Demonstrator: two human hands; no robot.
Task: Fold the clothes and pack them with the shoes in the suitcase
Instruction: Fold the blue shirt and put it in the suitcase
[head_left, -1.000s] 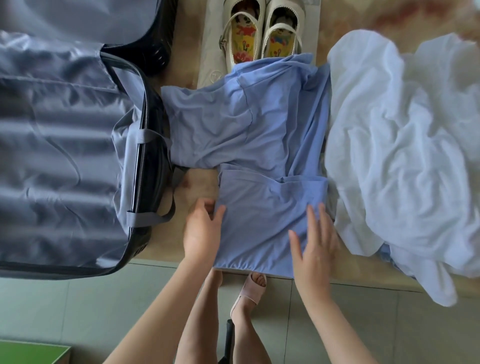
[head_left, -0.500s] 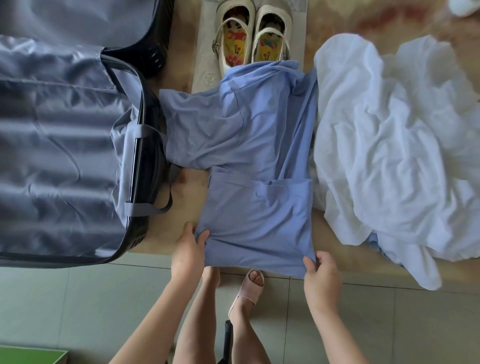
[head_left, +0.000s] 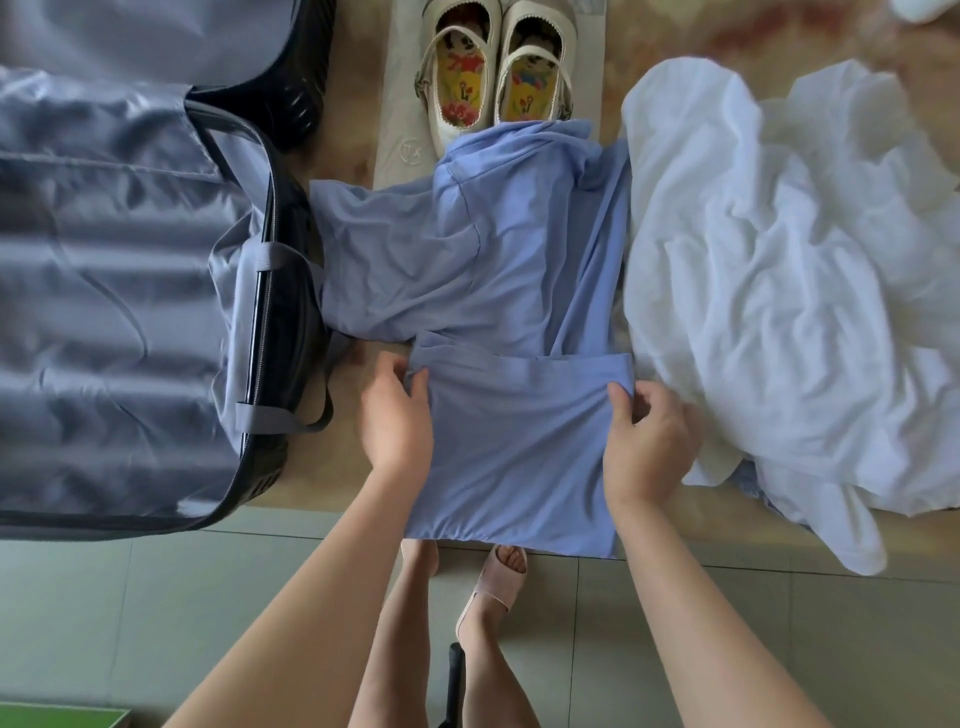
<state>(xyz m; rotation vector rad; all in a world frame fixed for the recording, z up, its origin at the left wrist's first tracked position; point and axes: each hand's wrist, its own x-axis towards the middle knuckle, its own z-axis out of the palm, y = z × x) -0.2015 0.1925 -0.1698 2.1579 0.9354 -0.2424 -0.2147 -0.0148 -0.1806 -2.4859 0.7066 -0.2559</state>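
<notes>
A light blue garment (head_left: 498, 270) lies partly folded on the brown table (head_left: 353, 130), its lower part doubled up toward me. My left hand (head_left: 395, 415) pinches the folded layer at its left corner. At the right corner my right hand (head_left: 644, 441) grips the same layer. An open dark suitcase (head_left: 130, 312) with a grey lining lies at the left, touching the garment's sleeve. A pair of cream shoes (head_left: 493, 78) stands beyond the garment on a pale cloth bag (head_left: 402, 150).
A heap of white cloth (head_left: 779, 286) fills the table's right side, with a bit of blue fabric under its near edge. The table's front edge runs just below my hands. Grey floor tiles, my legs and a pink sandal (head_left: 493, 587) lie below it.
Both hands moved from the garment's near hem up to the fold's far corners and took hold there. The near edge now hangs slightly over the table's front.
</notes>
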